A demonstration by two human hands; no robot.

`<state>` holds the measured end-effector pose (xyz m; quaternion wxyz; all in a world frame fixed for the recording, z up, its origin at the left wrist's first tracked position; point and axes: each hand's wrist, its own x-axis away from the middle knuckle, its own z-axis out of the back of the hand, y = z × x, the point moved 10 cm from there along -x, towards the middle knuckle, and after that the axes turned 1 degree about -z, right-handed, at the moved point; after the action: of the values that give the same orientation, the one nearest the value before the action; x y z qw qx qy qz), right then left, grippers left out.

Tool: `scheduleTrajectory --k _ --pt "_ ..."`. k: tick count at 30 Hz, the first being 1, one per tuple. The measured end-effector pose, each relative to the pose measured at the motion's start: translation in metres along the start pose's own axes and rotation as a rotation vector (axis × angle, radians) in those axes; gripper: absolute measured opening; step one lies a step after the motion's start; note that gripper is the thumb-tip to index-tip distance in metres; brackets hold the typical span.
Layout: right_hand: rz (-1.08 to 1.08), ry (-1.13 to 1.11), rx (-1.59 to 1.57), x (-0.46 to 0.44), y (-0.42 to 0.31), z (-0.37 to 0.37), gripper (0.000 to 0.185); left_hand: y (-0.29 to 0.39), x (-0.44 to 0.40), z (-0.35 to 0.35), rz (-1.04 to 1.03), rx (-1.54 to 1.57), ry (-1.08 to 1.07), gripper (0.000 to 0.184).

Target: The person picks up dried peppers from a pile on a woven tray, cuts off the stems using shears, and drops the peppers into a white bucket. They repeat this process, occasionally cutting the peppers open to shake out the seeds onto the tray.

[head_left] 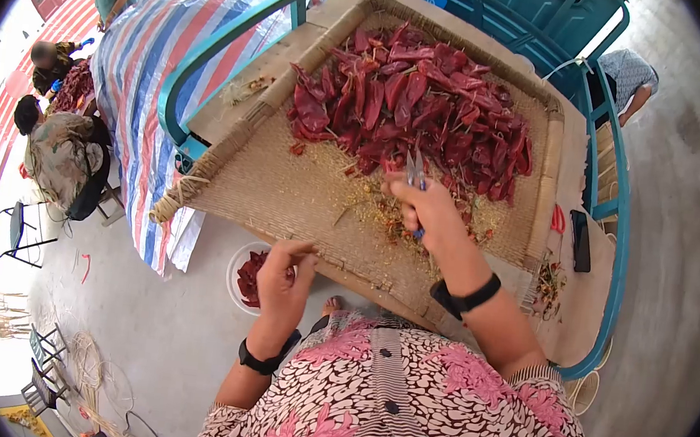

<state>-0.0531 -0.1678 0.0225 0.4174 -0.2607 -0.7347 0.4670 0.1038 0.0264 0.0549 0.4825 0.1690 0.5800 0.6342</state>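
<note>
My right hand (pixel 429 208) is closed around a pair of snips (pixel 415 171) with blue handles. Their blades point away from me, at the near edge of a heap of dried red chili peppers (pixel 410 97). The heap lies on a woven tray (pixel 260 179) with a rolled rim. My left hand (pixel 279 284) is at the tray's near edge, beside and partly above a white bucket (pixel 232 277) holding red chilies (pixel 248 276). Its fingers are bent, with a gap between thumb and forefinger, and nothing plainly held. Loose seeds and stem bits (pixel 368 208) lie below the heap.
A teal metal cart frame (pixel 621 238) surrounds the tray. A black phone (pixel 580 241) and red-handled scissors (pixel 558 218) lie on the board at right. To the left are a striped tarp (pixel 156 70), folding chairs (pixel 16 230) and several people; another person (pixel 629 77) bends at upper right.
</note>
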Motion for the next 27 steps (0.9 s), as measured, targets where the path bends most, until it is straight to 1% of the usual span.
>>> scheduleTrajectory --k 1,3,4,6,7,10,13,15,16,19,22,24,25,27 --pt "-0.015 -0.043 -0.001 0.014 -0.004 -0.007 0.021 0.002 -0.008 -0.013 0.043 0.017 -0.113 0.035" --pt "-0.051 -0.127 -0.007 0.04 -0.008 -0.018 0.019 0.045 -0.03 -0.028 -0.188 -0.181 -0.105 0.039" --pt "-0.074 -0.179 -0.06 0.05 -0.009 -0.022 0.018 0.062 -0.037 -0.038 -0.301 -0.281 -0.105 0.041" --pt "-0.121 -0.278 -0.171 0.067 -0.009 -0.03 0.017 0.063 -0.044 -0.06 -0.334 -0.214 -0.198 0.047" --pt "-0.141 -0.285 -0.226 0.072 -0.01 -0.03 0.017 0.062 -0.045 -0.07 -0.35 -0.18 -0.248 0.051" --pt "-0.199 -0.317 -0.405 0.083 -0.004 -0.028 0.017 0.049 -0.044 -0.089 -0.259 -0.01 -0.319 0.058" --pt "-0.255 -0.394 -0.583 0.086 0.003 -0.026 0.016 0.061 -0.044 -0.096 -0.32 0.054 -0.342 0.059" --pt "-0.292 -0.456 -0.67 0.092 0.002 -0.026 0.016 0.054 -0.043 -0.104 -0.206 0.079 -0.469 0.06" --pt "-0.292 -0.465 -0.651 0.093 0.003 -0.025 0.016 0.048 -0.04 -0.107 -0.145 0.09 -0.53 0.061" --pt "-0.27 -0.461 -0.585 0.097 0.0 -0.024 0.017 0.047 -0.036 -0.109 -0.184 0.163 -0.587 0.057" --pt "-0.178 -0.397 -0.479 0.096 -0.008 -0.021 0.017 0.037 -0.024 -0.117 0.176 0.571 -0.655 0.047" --pt "-0.075 -0.36 -0.364 0.093 -0.016 -0.017 0.019 0.028 -0.022 -0.117 0.329 0.663 -0.601 0.046" --pt "-0.01 -0.253 -0.203 0.093 -0.021 -0.01 0.022 0.022 -0.02 -0.117 0.405 0.709 -0.571 0.046" --pt "0.117 -0.041 0.12 0.098 -0.035 0.001 0.029 0.029 -0.028 -0.109 0.257 0.692 -0.463 0.052"
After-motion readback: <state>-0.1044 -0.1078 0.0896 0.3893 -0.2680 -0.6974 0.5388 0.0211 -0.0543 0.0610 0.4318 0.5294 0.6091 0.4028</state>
